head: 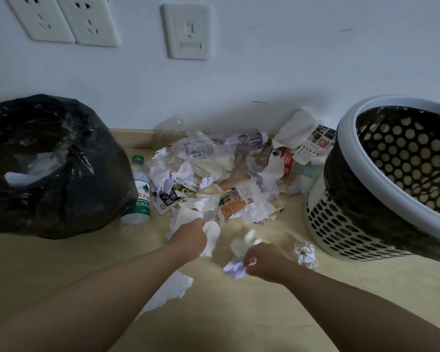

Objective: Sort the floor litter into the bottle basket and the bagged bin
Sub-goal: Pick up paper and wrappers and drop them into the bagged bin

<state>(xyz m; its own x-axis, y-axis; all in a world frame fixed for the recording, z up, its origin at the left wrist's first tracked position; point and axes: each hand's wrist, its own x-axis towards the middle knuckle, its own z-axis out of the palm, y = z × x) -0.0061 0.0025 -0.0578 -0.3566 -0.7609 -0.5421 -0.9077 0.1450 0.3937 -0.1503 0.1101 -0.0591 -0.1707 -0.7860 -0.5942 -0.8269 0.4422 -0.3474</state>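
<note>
Head view shows me gathering paper off the near floor [315,316], fingers of my left hand [188,237] curled round a tissue [210,235], my right hand [264,260] pinching crumpled paper [235,269]; next, I judge, both go left into the bagged bin [61,174].

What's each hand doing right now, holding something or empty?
Left hand: grips a white tissue.
Right hand: pinches a crumpled paper wad.
</note>
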